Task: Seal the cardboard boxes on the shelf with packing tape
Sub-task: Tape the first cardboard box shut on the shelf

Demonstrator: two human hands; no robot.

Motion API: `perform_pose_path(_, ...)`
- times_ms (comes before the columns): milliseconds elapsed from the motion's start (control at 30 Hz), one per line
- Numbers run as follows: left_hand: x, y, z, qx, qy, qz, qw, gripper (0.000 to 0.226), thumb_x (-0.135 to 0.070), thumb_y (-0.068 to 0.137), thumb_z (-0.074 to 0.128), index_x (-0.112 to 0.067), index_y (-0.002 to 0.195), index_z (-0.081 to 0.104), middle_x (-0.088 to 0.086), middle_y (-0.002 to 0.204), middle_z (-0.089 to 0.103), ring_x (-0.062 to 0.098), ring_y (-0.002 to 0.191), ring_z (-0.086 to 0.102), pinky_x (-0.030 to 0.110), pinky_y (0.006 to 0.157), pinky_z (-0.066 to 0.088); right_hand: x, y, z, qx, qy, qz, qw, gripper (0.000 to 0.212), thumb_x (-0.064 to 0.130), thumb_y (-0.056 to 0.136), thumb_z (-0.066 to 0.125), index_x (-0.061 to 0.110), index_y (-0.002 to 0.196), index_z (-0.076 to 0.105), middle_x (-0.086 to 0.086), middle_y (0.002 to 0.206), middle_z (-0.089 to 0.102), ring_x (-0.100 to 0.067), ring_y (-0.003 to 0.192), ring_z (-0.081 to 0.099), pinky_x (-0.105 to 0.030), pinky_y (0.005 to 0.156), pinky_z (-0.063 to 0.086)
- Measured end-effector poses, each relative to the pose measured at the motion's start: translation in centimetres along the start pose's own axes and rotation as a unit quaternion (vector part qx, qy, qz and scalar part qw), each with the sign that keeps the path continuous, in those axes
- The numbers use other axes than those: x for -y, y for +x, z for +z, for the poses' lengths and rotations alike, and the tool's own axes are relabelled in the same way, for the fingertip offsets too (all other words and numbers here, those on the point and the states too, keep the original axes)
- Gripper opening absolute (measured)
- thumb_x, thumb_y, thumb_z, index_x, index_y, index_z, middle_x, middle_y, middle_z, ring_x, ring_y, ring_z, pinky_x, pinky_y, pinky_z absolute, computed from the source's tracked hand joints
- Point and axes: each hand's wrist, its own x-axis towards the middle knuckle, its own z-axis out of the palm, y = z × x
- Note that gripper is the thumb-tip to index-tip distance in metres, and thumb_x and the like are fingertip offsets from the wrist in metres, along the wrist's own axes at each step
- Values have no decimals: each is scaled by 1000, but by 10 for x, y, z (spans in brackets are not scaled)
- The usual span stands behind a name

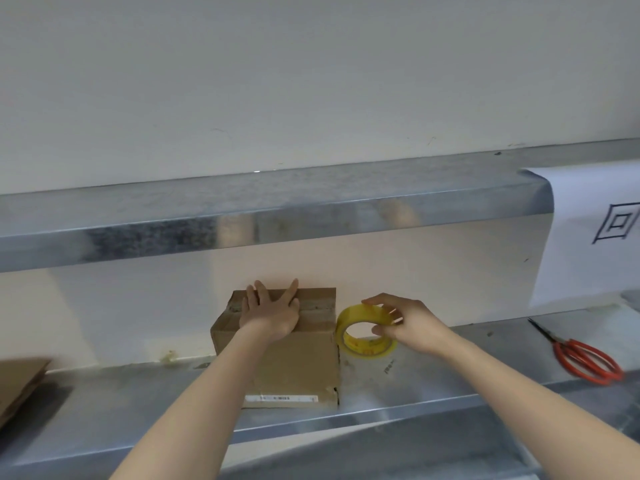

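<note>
Presently the cardboard box point(294, 362) sits on the lower metal shelf point(433, 386), its back against the wall point(311, 81), roughly mid-frame. A glossy band of tape runs along its top seam toward the right edge. A white barcode label point(281, 398) is stuck low on the front face.

I note the left hand point(273, 313) lying flat on the box top, fingers straight and spread, palm pressing down over the seam; its grip is fully open and holds nothing.

The right hand point(405, 323) has the yellow tape roll point(363, 348), fingers curled over the top of the ring and the thumb at the inner rim, so its grip is closed round the roll. The roll stands on edge on the shelf, just beside the box's right side. I cannot tell whether a strip joins it to the box.

Further right on the same shelf lie orange-handled scissors point(558, 346), well apart from the roll. A second cardboard box point(20, 382) shows partly at the left edge. Above runs an upper metal shelf point(277, 209), with a paper sheet point(588, 237) bearing a printed square mark hanging over its right end.
</note>
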Motion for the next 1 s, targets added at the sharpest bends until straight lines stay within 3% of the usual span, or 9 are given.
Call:
perform_pose_path(133,0,-3,1,-136,-87,-2,987,48,-37,104,21,-29,151,23,9,160,14,30,146,15,43,115,24,-4,3,-8,12,11,-19,1000,42,26,81,75,43,116,60,7,105,61,-7,90,59,-16,79,47)
perform_pose_path(233,-12,-14,13,-326,-122,19,937,35,-27,102,36,-15,132,51,8,138,49,31,122,48,42,97,42,-4,8,-11,19,29,-34,999,43,26,79,78,48,109,57,7,100,60,-6,87,58,-16,77,47)
perform_pose_path(333,-38,-28,34,-462,-116,40,878,23,-14,91,50,-5,110,61,13,107,61,35,95,57,42,81,43,-8,14,-17,49,27,-61,997,38,26,77,79,41,107,60,10,95,61,-2,83,57,-10,68,43)
perform_pose_path(400,-55,-42,46,-499,-117,24,858,23,-15,84,51,-4,102,59,13,98,60,34,89,56,41,76,43,-11,18,-21,67,32,-75,994,36,26,76,80,38,105,62,9,93,64,-4,83,60,-8,66,42)
perform_pose_path(533,-94,-85,76,-483,-244,-17,841,8,-18,89,55,-14,94,50,1,84,58,23,76,55,33,67,41,-13,22,-28,97,49,-90,990,38,27,73,82,33,106,64,4,94,66,-12,84,63,-16,67,44)
perform_pose_path(633,-124,-104,103,-411,-328,-89,846,15,-35,91,57,-24,89,49,-9,77,58,14,73,57,31,68,44,-10,21,-30,104,61,-102,987,34,26,73,82,34,101,64,5,93,66,-12,86,63,-18,71,45)
perform_pose_path(733,-149,-103,110,-342,-462,-155,804,31,-52,85,61,-26,97,49,-9,90,61,13,89,61,30,80,48,-10,18,-33,117,76,-107,984,29,24,74,80,35,96,65,7,90,66,-11,88,63,-19,74,45)
perform_pose_path(900,-174,-84,99,-326,-591,-194,712,58,-47,83,67,-20,127,41,-3,123,50,18,113,52,27,86,38,-21,19,-36,121,99,-110,982,26,21,77,79,33,98,67,4,98,70,-6,85,62,-9,68,44)
perform_pose_path(1000,-176,-77,101,-301,-601,-206,711,68,-52,79,70,-27,130,34,-4,126,51,21,111,51,30,87,38,-18,21,-39,124,78,-123,981,25,21,79,75,30,101,71,8,97,70,-7,87,62,-16,73,45)
